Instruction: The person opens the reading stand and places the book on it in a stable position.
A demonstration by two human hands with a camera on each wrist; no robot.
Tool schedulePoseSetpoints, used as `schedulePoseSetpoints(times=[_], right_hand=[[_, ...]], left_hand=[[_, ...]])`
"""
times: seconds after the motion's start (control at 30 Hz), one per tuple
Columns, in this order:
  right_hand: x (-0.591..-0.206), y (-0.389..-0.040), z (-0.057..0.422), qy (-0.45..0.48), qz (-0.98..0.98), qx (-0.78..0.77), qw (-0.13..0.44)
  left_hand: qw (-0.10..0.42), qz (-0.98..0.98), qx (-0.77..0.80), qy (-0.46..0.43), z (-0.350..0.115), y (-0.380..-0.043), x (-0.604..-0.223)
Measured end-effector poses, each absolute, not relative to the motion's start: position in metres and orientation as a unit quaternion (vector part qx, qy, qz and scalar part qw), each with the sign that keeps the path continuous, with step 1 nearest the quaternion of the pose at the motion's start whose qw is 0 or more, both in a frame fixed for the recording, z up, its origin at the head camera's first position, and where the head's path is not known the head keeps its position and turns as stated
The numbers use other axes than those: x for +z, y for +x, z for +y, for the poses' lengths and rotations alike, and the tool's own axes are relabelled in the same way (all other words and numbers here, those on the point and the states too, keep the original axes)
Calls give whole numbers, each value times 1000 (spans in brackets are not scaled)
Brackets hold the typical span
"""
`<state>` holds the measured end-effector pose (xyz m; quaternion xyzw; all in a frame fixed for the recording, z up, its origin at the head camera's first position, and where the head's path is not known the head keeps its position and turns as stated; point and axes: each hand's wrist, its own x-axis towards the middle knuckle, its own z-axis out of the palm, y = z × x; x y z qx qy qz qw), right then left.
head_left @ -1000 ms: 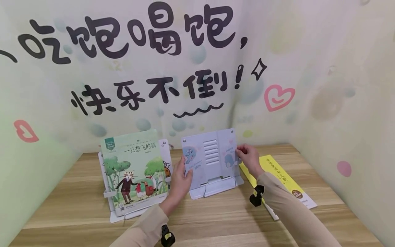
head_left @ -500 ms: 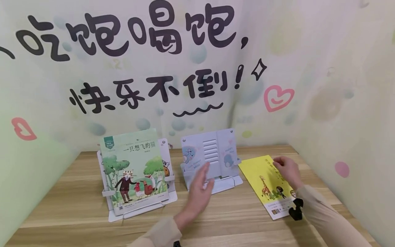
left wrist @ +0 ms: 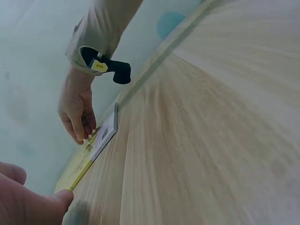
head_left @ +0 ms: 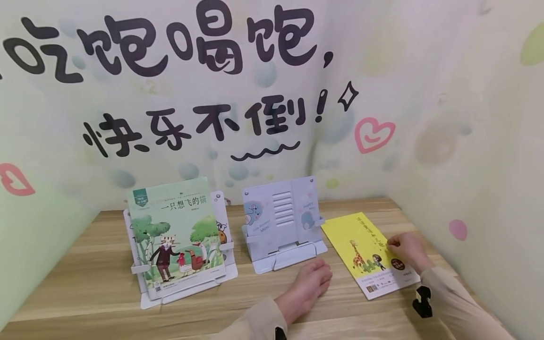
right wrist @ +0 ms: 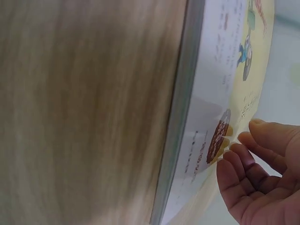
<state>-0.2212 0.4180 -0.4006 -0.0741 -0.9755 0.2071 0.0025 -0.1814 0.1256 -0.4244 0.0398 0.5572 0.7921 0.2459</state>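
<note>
A yellow book (head_left: 346, 236) with a giraffe on its cover lies flat at the right. My right hand (head_left: 408, 250) is at its right edge; in the right wrist view, loosely bent fingertips (right wrist: 229, 164) meet the glossy cover without a plain grip. My left hand (head_left: 310, 285) hovers or rests left of the book, fingers relaxed and holding nothing; whether it touches the table is unclear. In the left wrist view, its thumb (left wrist: 49, 206) appears near the book's edge. Behind it stands a pale blue metal book stand (head_left: 282, 219) with slots and side clips, bearing no book.
Left of that stand, a second white book stand (head_left: 229, 269) holds a green picture book (head_left: 191, 226) with a cat on its cover. Everything sits on a wood-grain table (head_left: 106, 302), with a printed curtain (head_left: 170, 42) close behind and at both sides.
Both hands have left the blue stand. My right hand has moved right to the yellow book's right edge, which now lies turned slightly. My left hand has moved right and toward me.
</note>
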Motion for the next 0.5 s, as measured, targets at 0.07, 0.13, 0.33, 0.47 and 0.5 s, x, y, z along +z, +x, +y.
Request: schedulePoseSetpoints(times=[0.07, 0.13, 0.33, 0.47, 0.5], right_hand=[[-400, -220, 418, -76, -976, 203, 0], [-400, -220, 418, -79, -978, 195, -1], [-402, -219, 420, -84, -978, 190, -4], [-403, -218, 422, -85, -979, 183, 5], [-404, -218, 422, -85, -980, 178, 8]], left_hand=[[259, 542, 799, 35, 132, -184, -427], [269, 534, 801, 28, 138, -185, -429], [278, 524, 805, 7, 152, -188, -432], [279, 526, 804, -3, 160, -190, -430], [279, 527, 803, -5, 162, -191, -430]])
